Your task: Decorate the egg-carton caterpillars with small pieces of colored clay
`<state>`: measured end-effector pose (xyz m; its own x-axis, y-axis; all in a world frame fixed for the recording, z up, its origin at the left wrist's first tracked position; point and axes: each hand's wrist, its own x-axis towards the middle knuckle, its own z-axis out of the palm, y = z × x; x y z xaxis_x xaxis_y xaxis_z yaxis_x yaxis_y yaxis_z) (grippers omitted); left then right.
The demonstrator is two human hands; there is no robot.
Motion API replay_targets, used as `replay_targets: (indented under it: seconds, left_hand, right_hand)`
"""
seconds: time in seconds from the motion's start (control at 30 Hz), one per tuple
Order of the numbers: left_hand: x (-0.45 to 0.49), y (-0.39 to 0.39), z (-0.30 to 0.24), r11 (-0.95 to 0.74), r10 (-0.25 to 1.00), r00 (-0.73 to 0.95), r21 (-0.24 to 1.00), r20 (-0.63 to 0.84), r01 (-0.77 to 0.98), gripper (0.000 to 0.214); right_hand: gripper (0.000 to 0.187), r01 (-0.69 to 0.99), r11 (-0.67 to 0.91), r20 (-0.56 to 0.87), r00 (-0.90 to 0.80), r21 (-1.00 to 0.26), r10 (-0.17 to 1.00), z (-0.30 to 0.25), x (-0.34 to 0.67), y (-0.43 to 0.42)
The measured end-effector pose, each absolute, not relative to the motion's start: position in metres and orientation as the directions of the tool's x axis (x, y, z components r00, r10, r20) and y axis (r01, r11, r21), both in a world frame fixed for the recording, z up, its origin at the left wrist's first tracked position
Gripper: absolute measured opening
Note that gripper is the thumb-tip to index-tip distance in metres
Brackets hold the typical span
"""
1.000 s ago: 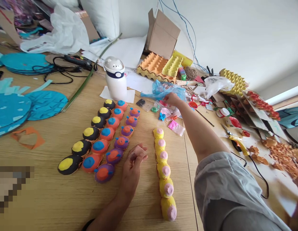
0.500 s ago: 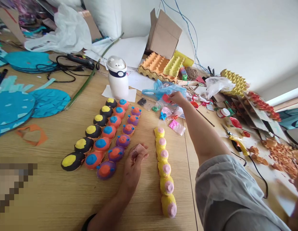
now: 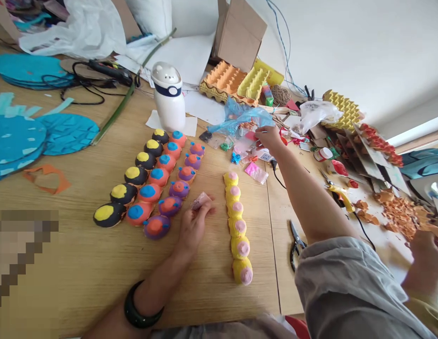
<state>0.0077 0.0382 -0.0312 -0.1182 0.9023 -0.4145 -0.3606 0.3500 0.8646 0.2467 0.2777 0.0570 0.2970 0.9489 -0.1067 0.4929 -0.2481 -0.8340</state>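
Note:
My left hand is closed on a small clear packet with something pale pink in it, above the bare wood. My right hand reaches to the pile of small bags, fingers pinched at a red packet; its fingertips are partly hidden. Between my arms lies a strip of yellow egg-carton cups topped with pink clay. Left of my left hand are a purple strip with orange and blue clay, an orange strip with blue tops and a black strip with yellow tops.
A white lidded container stands behind the strips. Egg trays, a cardboard box and a blue plastic bag are at the back. Scissors lie under my right arm. Another person's hand is beside orange scraps.
The view has shifted, bringing the scissors and another person's hand into sight. My right hand stays at the pile by the red packet. My left hand still holds the clear packet.

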Motion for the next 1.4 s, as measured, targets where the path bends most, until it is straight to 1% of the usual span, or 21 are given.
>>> replay_targets:
  seconds: [0.1, 0.17, 0.3, 0.5, 0.63, 0.8, 0.93, 1.03, 1.17, 1.3, 1.4]
  left_hand:
    - [0.009, 0.037, -0.032, 0.346, 0.906, -0.101, 0.857, -0.411, -0.381, 0.04]
    - [0.01, 0.036, -0.031, 0.326, 0.914, -0.088, 0.846, -0.396, -0.423, 0.04]
    - [0.01, 0.035, -0.029, 0.327, 0.917, -0.049, 0.817, -0.395, -0.474, 0.044]
    - [0.007, 0.036, -0.025, 0.36, 0.913, -0.027, 0.833, -0.408, -0.42, 0.047]
    - [0.006, 0.035, -0.022, 0.347, 0.918, -0.036, 0.845, -0.395, -0.406, 0.047]
    - [0.004, 0.035, -0.022, 0.327, 0.93, -0.045, 0.875, -0.366, -0.358, 0.039]
    - [0.003, 0.035, -0.025, 0.306, 0.939, -0.041, 0.883, -0.342, -0.355, 0.038]
    - [0.004, 0.036, -0.025, 0.321, 0.935, -0.027, 0.88, -0.352, -0.349, 0.04]
    - [0.005, 0.035, -0.024, 0.311, 0.938, -0.042, 0.888, -0.345, -0.338, 0.038]
    - [0.004, 0.034, -0.023, 0.252, 0.961, -0.04, 0.926, -0.274, -0.282, 0.026]
    - [0.004, 0.033, -0.025, 0.221, 0.969, -0.049, 0.939, -0.242, -0.263, 0.026]
  right_hand:
    - [0.02, 0.464, -0.344, -0.251, 0.251, -0.816, 0.935, 0.055, 0.251, 0.254]
    - [0.019, 0.444, -0.382, -0.315, 0.219, -0.81, 0.923, 0.053, 0.253, 0.238]
    - [0.018, 0.389, -0.412, -0.372, 0.178, -0.824, 0.911, 0.048, 0.255, 0.211]
    - [0.015, 0.298, -0.441, -0.421, 0.133, -0.847, 0.897, 0.044, 0.248, 0.189]
    - [0.013, 0.238, -0.437, -0.415, 0.138, -0.867, 0.899, 0.043, 0.245, 0.186]
    - [0.017, 0.198, -0.459, -0.435, 0.155, -0.866, 0.887, 0.041, 0.249, 0.177]
    - [0.016, 0.151, -0.45, -0.422, 0.185, -0.88, 0.888, 0.037, 0.254, 0.162]
    - [0.012, 0.079, -0.392, -0.365, 0.235, -0.916, 0.901, 0.03, 0.256, 0.144]
    - [0.008, -0.041, -0.274, -0.271, 0.333, -0.961, 0.903, 0.012, 0.252, 0.109]
    - [0.02, -0.129, -0.208, -0.243, 0.399, -0.97, 0.884, -0.009, 0.246, 0.069]
    - [0.032, -0.225, -0.152, -0.236, 0.418, -0.962, 0.877, -0.019, 0.244, 0.045]
